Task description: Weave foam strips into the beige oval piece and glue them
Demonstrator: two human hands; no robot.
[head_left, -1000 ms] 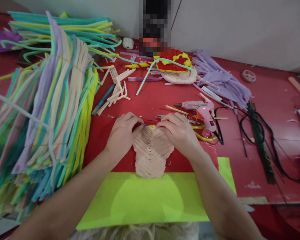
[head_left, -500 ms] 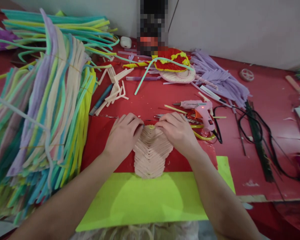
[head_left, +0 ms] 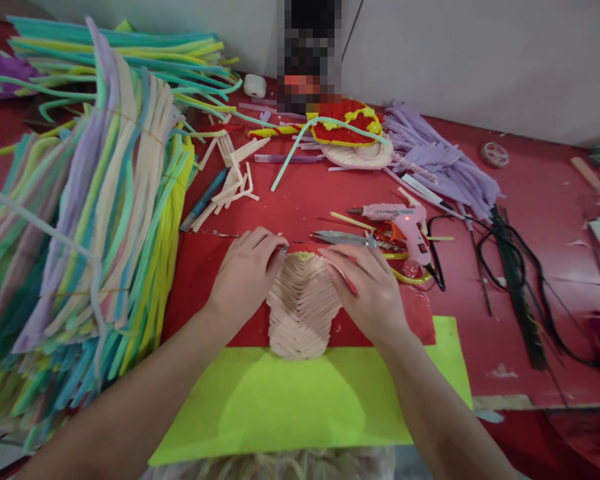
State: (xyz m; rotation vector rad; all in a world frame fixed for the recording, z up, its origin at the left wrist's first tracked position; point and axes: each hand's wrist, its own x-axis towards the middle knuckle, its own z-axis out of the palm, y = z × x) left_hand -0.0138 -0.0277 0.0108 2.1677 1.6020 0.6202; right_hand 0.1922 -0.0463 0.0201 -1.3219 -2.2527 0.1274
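A cream piece of pipe cleaners (head_left: 303, 300), laid in slanted rows that meet in a chevron along the middle, lies before me, its top edge yellowish. My left hand (head_left: 253, 270) is closed at its upper left edge, fingers curled and the tips partly hidden. At the upper right edge, my right hand (head_left: 367, 280) pinches the piece between bent fingers and thumb, with a small gap showing inside the grip. Just beyond the right fingers lie metal scissors (head_left: 343, 238), beside a pink hot glue gun (head_left: 393, 213) with a small light on.
Bundled coloured pipe cleaners (head_left: 125, 133) are heaped on the left. Cut cream pieces (head_left: 235, 170) and a blue pen-like tool (head_left: 205, 200) lie farther back. Purple pipe cleaners (head_left: 440, 157) and a black cable (head_left: 535, 267) are at right. A lime-green sheet (head_left: 300, 407) covers the front.
My right hand has shifted slightly to the right and its grip has loosened, uncovering the scissors and more of the piece's upper right. My left hand stays nearly where it was.
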